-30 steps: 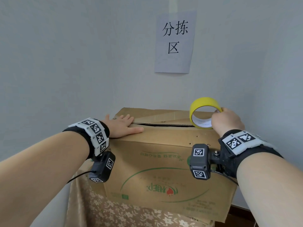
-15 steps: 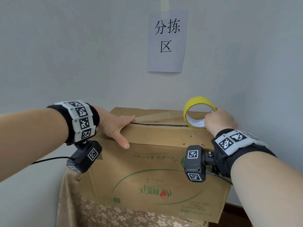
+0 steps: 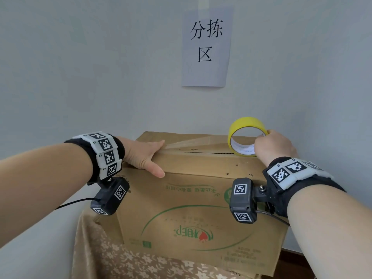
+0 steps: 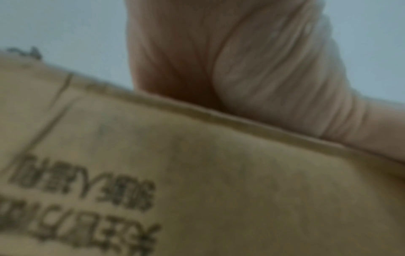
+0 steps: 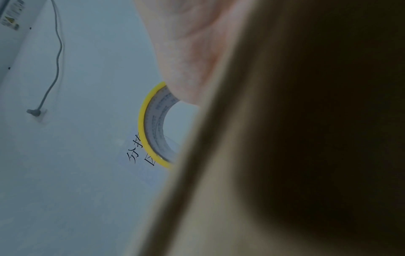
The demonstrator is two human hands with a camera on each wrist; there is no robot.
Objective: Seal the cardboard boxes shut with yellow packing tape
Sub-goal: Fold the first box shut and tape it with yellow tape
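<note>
A brown cardboard box (image 3: 193,200) with green print stands against the wall, its top flaps closed with a dark seam (image 3: 211,153) showing. My left hand (image 3: 145,156) lies flat on the top left corner, thumb hanging over the front edge; a clear strip of tape runs from under its fingers across the top toward the roll. My right hand (image 3: 271,144) grips a roll of yellow tape (image 3: 244,135) standing on edge at the top right corner. The right wrist view shows the yellow tape (image 5: 151,126) beside the box wall (image 5: 285,155). The left wrist view shows my palm (image 4: 252,69) on the box edge (image 4: 197,155).
The box sits on a surface draped in a beige floral cloth (image 3: 112,258). The wall stands right behind, with a paper sign (image 3: 206,47) in black characters above the box. A second wall closes in on the right.
My left hand slid from the middle of the front flap to the top left corner, thumb now over the front edge. The right hand kept hold of the tape roll at the right corner.
</note>
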